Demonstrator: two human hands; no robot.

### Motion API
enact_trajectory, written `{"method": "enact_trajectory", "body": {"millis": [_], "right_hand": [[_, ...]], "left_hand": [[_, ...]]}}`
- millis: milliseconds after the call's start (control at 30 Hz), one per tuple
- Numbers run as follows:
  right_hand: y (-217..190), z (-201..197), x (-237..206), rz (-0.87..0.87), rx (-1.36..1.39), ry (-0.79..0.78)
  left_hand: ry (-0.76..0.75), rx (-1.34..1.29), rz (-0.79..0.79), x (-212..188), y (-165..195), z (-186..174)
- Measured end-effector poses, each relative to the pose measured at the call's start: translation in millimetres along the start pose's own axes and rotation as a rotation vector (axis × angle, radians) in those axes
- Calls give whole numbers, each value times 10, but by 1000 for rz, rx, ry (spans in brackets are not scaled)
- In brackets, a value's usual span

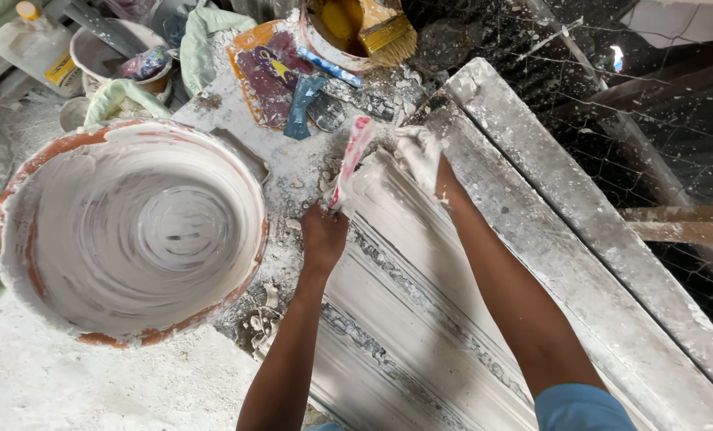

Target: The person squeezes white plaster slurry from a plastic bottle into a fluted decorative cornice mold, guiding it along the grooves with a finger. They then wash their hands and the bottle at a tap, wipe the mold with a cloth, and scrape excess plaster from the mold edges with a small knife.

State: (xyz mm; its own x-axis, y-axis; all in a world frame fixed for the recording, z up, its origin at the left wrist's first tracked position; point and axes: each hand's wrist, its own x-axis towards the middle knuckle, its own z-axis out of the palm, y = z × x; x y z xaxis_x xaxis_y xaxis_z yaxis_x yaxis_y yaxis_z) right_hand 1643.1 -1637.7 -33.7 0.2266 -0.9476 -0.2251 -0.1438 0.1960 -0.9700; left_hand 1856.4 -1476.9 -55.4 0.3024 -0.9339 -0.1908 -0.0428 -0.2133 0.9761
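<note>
I see a plaster-crusted workbench (293,172); the big plaster bowl (133,231) sits at its left edge, a long moulding (420,303) running alongside.

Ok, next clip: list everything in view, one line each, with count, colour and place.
basin: one, orange under white plaster, left.
moulding: one long piece, white, centre running to lower right.
scraper: one, red and white, upper end of the moulding.
brush: one, yellow bristles, on the pot at top.
pot: one, white with a yellow inside, top centre.
bottle: one, white, top left.
wire mesh: one, dark, right.
left hand: holds the scraper.
right hand: plaster-coated, pressed on the moulding.
</note>
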Motion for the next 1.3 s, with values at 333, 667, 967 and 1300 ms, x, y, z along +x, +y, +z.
{"method": "enact_trajectory", "body": {"millis": [333,667,967,1300], "right_hand": [[139,39,-205,83,-850,-105],[379,107,-231,112,-900,-32],[21,320,-265,159,-628,-2],[460,162,-159,-195,-980,-208]], "left_hand": [[-50,564,161,-9,-88,262],[-71,645,222,-50,-219,253],[2,571,252,36,-182,163],[12,759,350,-56,-298,251]]}}
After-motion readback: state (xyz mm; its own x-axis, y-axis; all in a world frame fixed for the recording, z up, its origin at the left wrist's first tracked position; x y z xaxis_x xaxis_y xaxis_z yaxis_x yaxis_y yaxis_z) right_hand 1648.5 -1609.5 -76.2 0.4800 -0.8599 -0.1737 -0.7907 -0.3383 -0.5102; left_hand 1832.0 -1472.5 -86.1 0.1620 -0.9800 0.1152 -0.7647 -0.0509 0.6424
